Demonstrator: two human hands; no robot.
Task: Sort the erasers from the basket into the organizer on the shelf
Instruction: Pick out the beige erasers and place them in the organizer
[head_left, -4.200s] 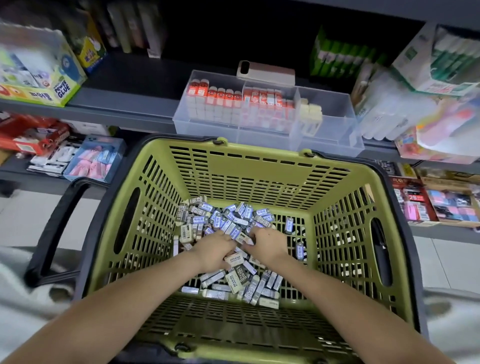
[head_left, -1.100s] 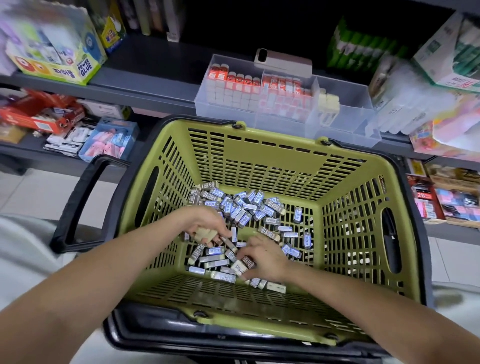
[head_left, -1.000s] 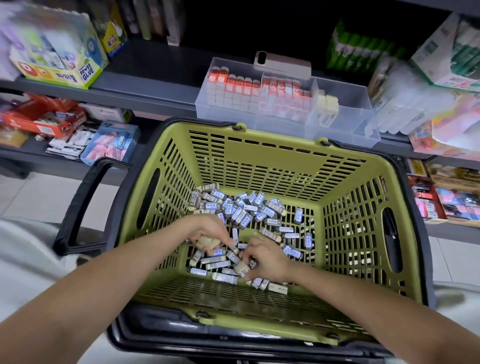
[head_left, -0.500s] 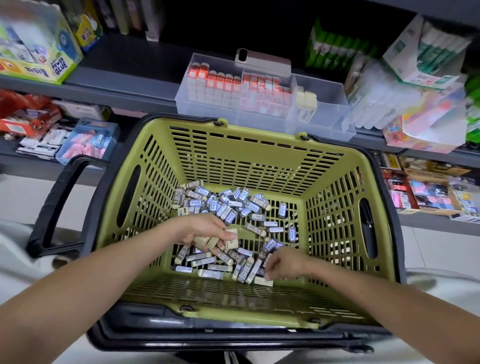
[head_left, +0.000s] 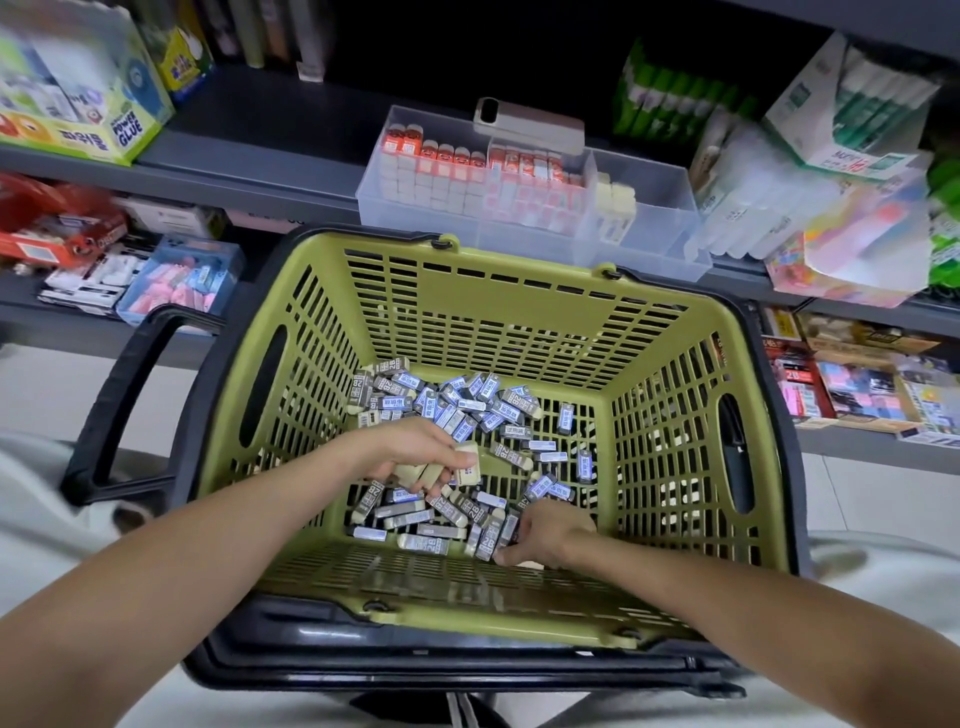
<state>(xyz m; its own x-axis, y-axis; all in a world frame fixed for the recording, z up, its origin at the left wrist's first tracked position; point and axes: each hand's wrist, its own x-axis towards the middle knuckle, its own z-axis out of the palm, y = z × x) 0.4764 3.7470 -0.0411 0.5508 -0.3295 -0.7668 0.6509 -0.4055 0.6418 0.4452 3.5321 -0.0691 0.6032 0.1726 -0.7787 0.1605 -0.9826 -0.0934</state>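
Now we're gathering: our left hand grips several erasers, our right hand pinches another in the basket; next, up to the organizer.

Four seconds back both hands press side by side into the heap at the middle of the basket; now they are apart. The left hand is lifted off the basket floor, over its centre, and grips a handful of cream erasers that it did not hold then and that has grown over the last second. The right hand has slid from the centre to the basket's near wall, right of the middle, fingers curled on erasers there. Green floor now shows at the basket's centre where the hands lay
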